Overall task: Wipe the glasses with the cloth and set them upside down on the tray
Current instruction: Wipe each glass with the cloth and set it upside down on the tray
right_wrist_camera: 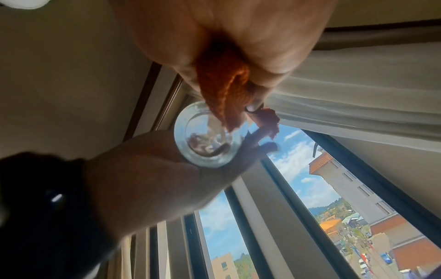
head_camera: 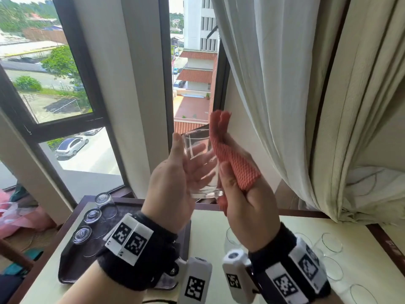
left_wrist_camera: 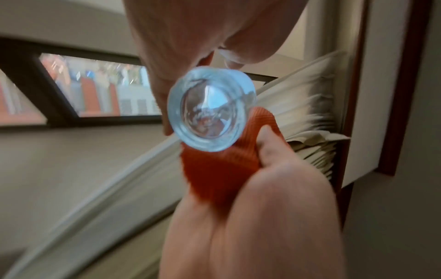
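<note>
At far left of the head view, three clear glasses [head_camera: 101, 199] [head_camera: 92, 216] [head_camera: 82, 234] stand upside down in a row along the left side of a dark tray [head_camera: 72, 267], which sits on the pale bench [head_camera: 219, 222] below a window [head_camera: 65, 84]. Above the bench, in mid-air before the window, a person's left hand [head_camera: 173, 185] grips a clear glass [head_camera: 197, 163], thumb on the near side and fingers showing through the wall behind it; the glass tilts with its thick base toward the person and its mouth toward the window. The right hand [head_camera: 245, 207] holds an orange-pink cloth [head_camera: 232, 154] clamped between thumb and fingers and pressed against the right side of the glass, one end of the cloth rising above the rim. Both wrists wear black bands with printed markers. At right, more clear glasses [head_camera: 332, 242] stand upright on the bench, partly hidden behind the right wrist, beside a cream curtain [head_camera: 306, 95].
</note>
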{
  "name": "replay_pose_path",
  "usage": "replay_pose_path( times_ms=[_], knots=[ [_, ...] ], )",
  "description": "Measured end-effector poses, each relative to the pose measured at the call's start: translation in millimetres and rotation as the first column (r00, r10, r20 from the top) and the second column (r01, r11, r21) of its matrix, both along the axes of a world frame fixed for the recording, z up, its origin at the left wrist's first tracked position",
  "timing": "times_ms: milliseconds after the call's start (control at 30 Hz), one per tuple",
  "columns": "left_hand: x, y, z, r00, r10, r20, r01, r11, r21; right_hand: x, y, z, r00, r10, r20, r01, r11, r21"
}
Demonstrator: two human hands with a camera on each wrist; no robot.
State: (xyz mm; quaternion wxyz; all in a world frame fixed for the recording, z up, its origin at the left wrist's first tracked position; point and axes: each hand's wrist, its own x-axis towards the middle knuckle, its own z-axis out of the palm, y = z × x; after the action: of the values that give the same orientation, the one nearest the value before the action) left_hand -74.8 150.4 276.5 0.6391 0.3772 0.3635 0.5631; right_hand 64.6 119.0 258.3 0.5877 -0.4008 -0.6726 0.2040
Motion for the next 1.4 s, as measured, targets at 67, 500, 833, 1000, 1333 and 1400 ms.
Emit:
replay_pose_path(
  times_ms=[67,500,833,1000,1333,1400],
  knots=[
    [6,-2,-1,0.993,-0.075,0.093,0.079,0.996,-0.037,-1,4,12,1.000,-0.016,0.024,0.014,0.998,0.064],
    [-1,-10,-1,0.999,0.007,0.035,-0.004,0.997,-0.072,-1,-17,-28,0.999,0.006,0.047,-0.002,0.998,-0.070],
    [-3,-7,-6,0.991,-0.107,0.086,0.108,0.994,-0.007,-3,-36,-35,0.976,0.050,0.210,-0.083,0.985,0.150],
    [-1,-12,1,0.996,0.008,0.089,-0.005,1.000,-0.031,1,-29,-47,1.000,0.014,0.014,-0.013,0.998,-0.057],
    [0,-12,-9,0.990,-0.021,0.137,0.026,0.999,-0.033,-8,-28,-31,0.972,0.029,0.232,-0.067,0.985,0.159],
    [-5,-9,-10,0.998,0.016,0.058,-0.013,0.999,-0.048,-3,-35,-47,0.969,0.051,0.241,-0.083,0.989,0.123]
  ],
)
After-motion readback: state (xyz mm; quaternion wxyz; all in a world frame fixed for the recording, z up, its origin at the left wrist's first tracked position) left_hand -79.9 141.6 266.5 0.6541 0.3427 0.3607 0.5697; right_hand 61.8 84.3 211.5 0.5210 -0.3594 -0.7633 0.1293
